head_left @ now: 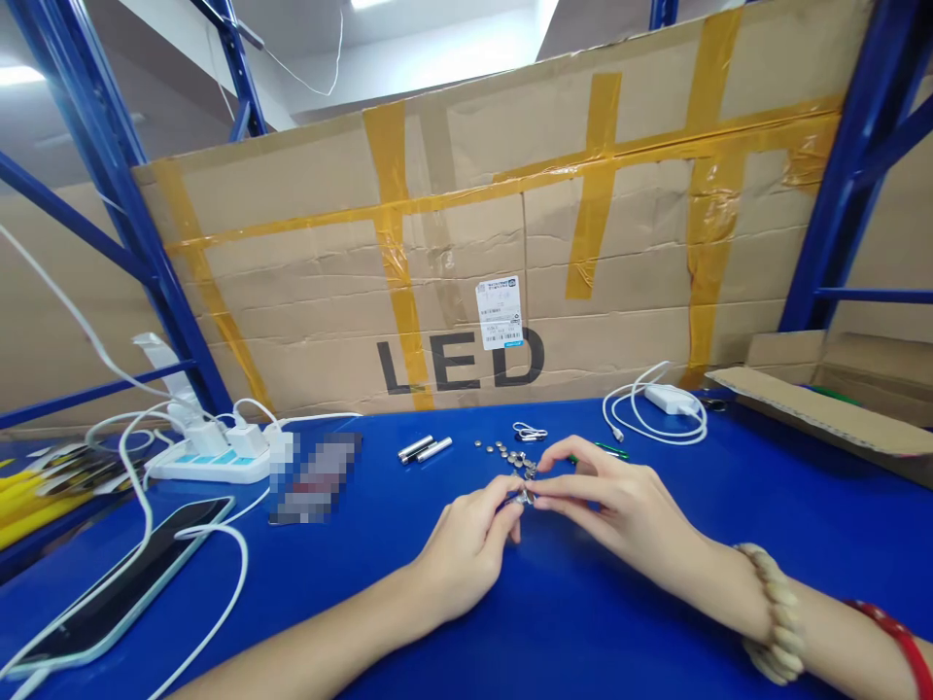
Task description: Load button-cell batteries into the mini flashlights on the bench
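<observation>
My left hand [470, 544] is closed, its thumb and fingers pinching a small shiny metal piece [523, 497] above the blue tabletop. From the other side, my right hand [608, 496] pinches at the same piece with thumb and fingertips. The piece is too small and too covered by fingers to name. Just beyond the fingertips lie several small round silver button-like discs [518, 460], partly hidden by my right hand. A green-handled tool [610, 451] shows behind my right hand, mostly covered.
Silver and black cylinders [425, 448] lie left of the discs, and a small looped cord [529, 432] behind them. A white charger with cable [669, 399] is at back right. A power strip [219, 462] and a phone [123, 588] are left. Cardboard [466, 243] walls the back.
</observation>
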